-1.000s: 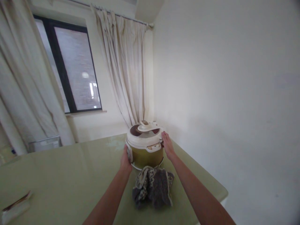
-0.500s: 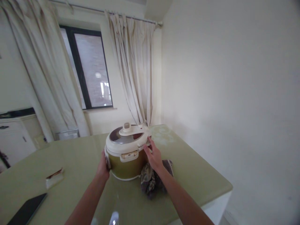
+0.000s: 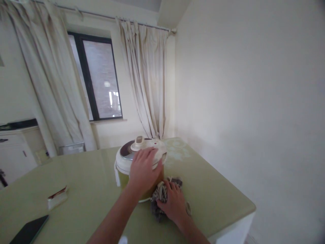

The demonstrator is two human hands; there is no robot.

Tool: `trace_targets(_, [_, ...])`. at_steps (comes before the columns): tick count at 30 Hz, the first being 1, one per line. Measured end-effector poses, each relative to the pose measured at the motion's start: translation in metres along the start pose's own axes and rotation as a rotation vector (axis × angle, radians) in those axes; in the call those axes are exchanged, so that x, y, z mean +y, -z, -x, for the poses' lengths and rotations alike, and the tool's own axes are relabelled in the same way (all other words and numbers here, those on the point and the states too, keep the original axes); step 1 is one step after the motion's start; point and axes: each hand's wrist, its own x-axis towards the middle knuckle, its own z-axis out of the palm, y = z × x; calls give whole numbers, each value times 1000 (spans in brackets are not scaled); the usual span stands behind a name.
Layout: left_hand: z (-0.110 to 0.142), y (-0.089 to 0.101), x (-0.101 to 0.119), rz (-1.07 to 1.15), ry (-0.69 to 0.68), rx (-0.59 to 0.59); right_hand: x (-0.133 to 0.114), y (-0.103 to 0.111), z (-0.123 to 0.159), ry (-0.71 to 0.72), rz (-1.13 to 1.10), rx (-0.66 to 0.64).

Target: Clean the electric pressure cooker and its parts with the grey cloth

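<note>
An electric pressure cooker [image 3: 124,166], white on top with a green-gold body, stands upright on the pale green table. My left hand [image 3: 144,169] lies across the front of its lid, fingers stretched toward the lid handle, and covers the front latch. Just right of the cooker's base, a crumpled grey patterned cloth [image 3: 158,213] lies on the tabletop. My right hand [image 3: 174,200] has its fingers curled over this cloth, hiding part of it.
The table [image 3: 83,176] has its right edge near a plain wall. A dark phone or tablet [image 3: 30,230] and a small white packet with a brown edge [image 3: 58,198] lie at the left. Curtains [image 3: 144,74] hang beside a window behind.
My left hand has moved from the cooker's left side onto the front of its lid. My right hand has left the lid's right side and come down onto the cloth, taking hold of it.
</note>
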Motion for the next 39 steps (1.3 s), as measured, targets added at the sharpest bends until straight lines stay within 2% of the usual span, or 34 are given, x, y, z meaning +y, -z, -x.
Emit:
trace_targets(1, [0,-11,10,-76,-32,-29,-5,1,0,-13,-3,-16])
trace_targets(3, [3,-31,18,-185,-43,-77,-7,7,0,-22,-21,-37])
trace_targets(5, [6,-42,12,-233,-50,-106,-3,13,1,-12,-42,-35])
trace_targets(8, [9,-44,-3,-242,-99,-126,5,17,6,17,-55,-11])
trace_targets(10, [11,-35,-11,-226,-125,-142,7,18,8,24,-49,1])
trace_targets(13, [14,-10,-22,-147,-169,-209,6,18,9,37,-45,26])
trace_targets(18, [16,39,-50,-52,-241,-434,3,22,10,42,-86,55])
trace_targets(21, [13,52,-70,-42,-278,-487,1,27,13,72,-139,68])
trace_targets(25, [13,48,-93,-9,-360,-439,8,27,17,75,-245,97])
trace_targets(28, [19,40,-100,-19,-382,-367,21,19,16,65,-390,150])
trace_targets(32, [27,35,-102,-92,-464,-350,30,20,9,-70,-606,374])
trace_targets(34, [30,35,-102,-184,-553,-323,23,37,1,-111,-692,534])
trace_targets(35, [32,34,-102,-239,-614,-293,15,50,-4,-82,-724,610])
trace_targets(37, [35,34,-101,-345,-735,-210,-7,82,-21,79,-759,743])
trace_targets(39, [38,36,-99,-400,-808,-137,-35,113,-44,315,-746,775])
